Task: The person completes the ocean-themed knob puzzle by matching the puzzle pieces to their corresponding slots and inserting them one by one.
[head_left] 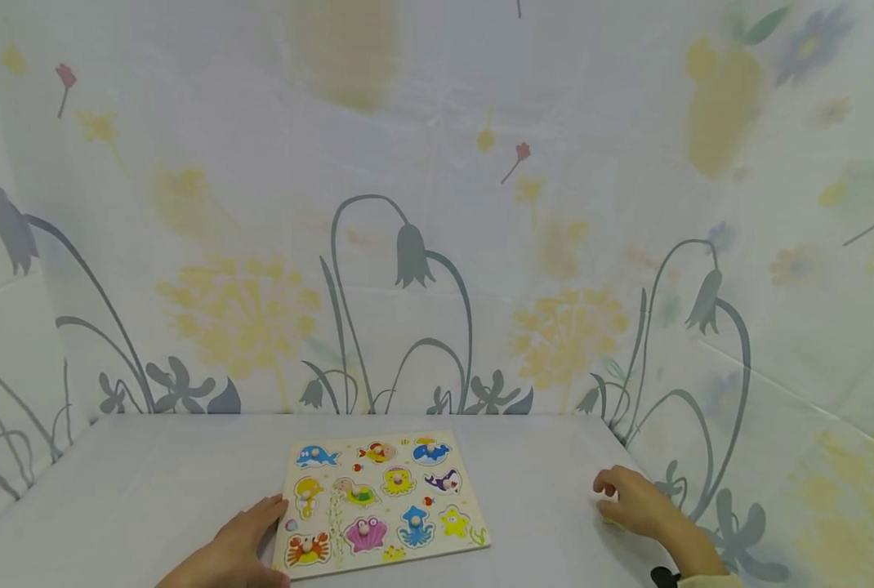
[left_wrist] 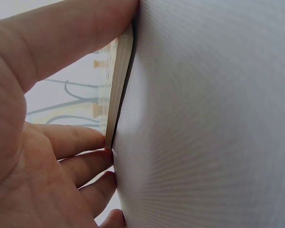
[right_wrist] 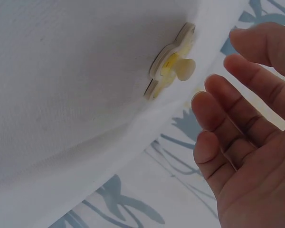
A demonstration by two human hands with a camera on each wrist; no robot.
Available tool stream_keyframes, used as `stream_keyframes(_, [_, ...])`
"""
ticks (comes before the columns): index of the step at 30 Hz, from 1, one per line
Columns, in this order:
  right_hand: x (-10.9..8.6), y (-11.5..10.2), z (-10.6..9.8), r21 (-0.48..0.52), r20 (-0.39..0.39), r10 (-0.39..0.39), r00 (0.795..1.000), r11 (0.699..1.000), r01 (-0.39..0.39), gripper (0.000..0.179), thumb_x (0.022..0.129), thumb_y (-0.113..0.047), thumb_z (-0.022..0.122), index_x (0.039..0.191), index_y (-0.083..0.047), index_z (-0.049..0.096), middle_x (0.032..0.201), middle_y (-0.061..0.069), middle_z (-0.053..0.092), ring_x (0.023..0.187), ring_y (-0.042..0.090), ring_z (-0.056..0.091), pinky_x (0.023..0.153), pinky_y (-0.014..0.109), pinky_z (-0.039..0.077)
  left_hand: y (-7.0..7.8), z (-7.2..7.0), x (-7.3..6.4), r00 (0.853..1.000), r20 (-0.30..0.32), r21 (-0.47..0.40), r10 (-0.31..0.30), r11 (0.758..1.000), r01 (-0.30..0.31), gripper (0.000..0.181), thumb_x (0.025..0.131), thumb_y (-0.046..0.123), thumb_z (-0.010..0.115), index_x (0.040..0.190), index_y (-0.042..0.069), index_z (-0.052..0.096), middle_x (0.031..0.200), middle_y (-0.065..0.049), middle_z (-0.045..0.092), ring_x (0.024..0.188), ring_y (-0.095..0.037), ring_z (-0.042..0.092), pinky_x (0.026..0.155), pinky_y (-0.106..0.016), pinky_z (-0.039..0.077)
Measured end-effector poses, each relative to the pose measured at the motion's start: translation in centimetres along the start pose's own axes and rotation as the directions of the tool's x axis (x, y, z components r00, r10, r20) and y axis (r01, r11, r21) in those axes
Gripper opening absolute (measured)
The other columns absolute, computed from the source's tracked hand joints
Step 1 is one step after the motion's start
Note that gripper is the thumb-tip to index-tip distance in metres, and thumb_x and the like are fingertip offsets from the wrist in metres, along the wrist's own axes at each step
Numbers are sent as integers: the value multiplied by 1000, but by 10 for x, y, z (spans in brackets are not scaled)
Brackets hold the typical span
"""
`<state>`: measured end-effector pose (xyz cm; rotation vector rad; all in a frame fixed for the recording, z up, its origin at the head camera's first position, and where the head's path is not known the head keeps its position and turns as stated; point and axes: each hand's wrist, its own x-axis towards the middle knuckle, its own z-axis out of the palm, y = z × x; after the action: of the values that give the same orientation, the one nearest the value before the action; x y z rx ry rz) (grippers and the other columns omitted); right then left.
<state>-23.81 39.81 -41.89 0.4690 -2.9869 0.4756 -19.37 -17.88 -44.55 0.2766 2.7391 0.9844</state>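
Observation:
A wooden peg puzzle board (head_left: 334, 523) with sea-animal pieces, such as a crab (head_left: 308, 549), a pink shell (head_left: 366, 534) and a blue squid (head_left: 416, 527), lies flat on the white-covered table. My left hand (head_left: 234, 545) rests at its left edge, thumb near the front corner. In the left wrist view, straight fingers touch the side of the board (left_wrist: 118, 85). My right hand (head_left: 637, 505) hovers at the table's right side, fingers loosely bent and holding nothing. Just beyond its fingertips in the right wrist view, a yellowish puzzle piece (right_wrist: 168, 69) with a round knob lies on the cloth.
The table (head_left: 540, 474) has a white cloth. Behind it and along the sides hangs a curtain (head_left: 437, 327) printed with flowers. A small black object (head_left: 665, 576) shows by the right sleeve (head_left: 711, 581).

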Motion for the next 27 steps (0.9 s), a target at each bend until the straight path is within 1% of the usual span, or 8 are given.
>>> stream_keyframes(3, [-2, 2, 0, 0, 10, 19, 1000, 1000, -19, 19, 72, -11, 69, 90, -10, 65, 80, -3, 52, 72, 14, 47, 60, 31, 44, 0, 0, 0, 1000, 2, -4, -4, 1000, 4, 102, 53, 29, 91, 136, -9, 44, 143, -32, 36, 132, -55, 25, 107, -68, 17])
stream_keyframes(6, [-5, 2, 0, 0, 20, 44, 999, 999, -44, 17, 71, -10, 69, 88, -11, 65, 79, -3, 51, 71, 14, 46, 60, 30, 43, 0, 0, 0, 1000, 2, -13, -2, 1000, 2, 103, 53, 28, 91, 136, -9, 43, 143, -32, 35, 132, -55, 24, 107, -68, 16])
stream_keyframes(11, [-8, 2, 1, 11, 41, 78, 996, 997, -79, 11, 73, -7, 66, 82, -13, 64, 76, -3, 51, 70, 14, 46, 60, 29, 41, -2, 1, 0, 1000, 2, -4, 10, 1000, -10, 102, 54, 29, 91, 135, -10, 43, 142, -33, 36, 132, -55, 24, 108, -68, 16])
stream_keyframes(18, [-7, 8, 6, 25, 56, 131, 990, 991, -133, 13, 76, -2, 66, 79, -15, 63, 73, -3, 50, 69, 15, 45, 59, 29, 40, -4, 1, 0, 1000, 2, -9, 25, 1000, -25, 101, 55, 27, 91, 135, -11, 42, 142, -34, 35, 132, -56, 24, 107, -69, 16])
stream_keyframes(19, [-7, 9, 7, 25, 55, 130, 990, 991, -131, 14, 76, -2, 66, 78, -15, 62, 73, -3, 50, 69, 14, 45, 59, 28, 39, -4, 1, 0, 1000, 2, -9, 26, 1000, -26, 101, 55, 27, 91, 135, -12, 42, 142, -34, 35, 132, -56, 24, 107, -69, 16])
stream_keyframes(24, [-9, 14, 9, 26, 41, 76, 996, 997, -77, 16, 75, -1, 65, 77, -16, 60, 71, -5, 48, 66, 11, 44, 55, 25, 37, -3, 1, 0, 1000, 4, 1, 10, 1000, -10, 102, 54, 29, 91, 135, -10, 43, 142, -33, 36, 132, -55, 25, 107, -68, 16])
stream_keyframes(27, [-9, 15, 9, 23, 33, 58, 998, 998, -58, 16, 74, -1, 65, 76, -16, 60, 71, -5, 48, 65, 9, 43, 55, 25, 36, -2, 1, 1, 1000, 7, -8, -15, 1000, 15, 104, 52, 31, 91, 136, -8, 44, 144, -32, 35, 133, -54, 24, 108, -67, 15])
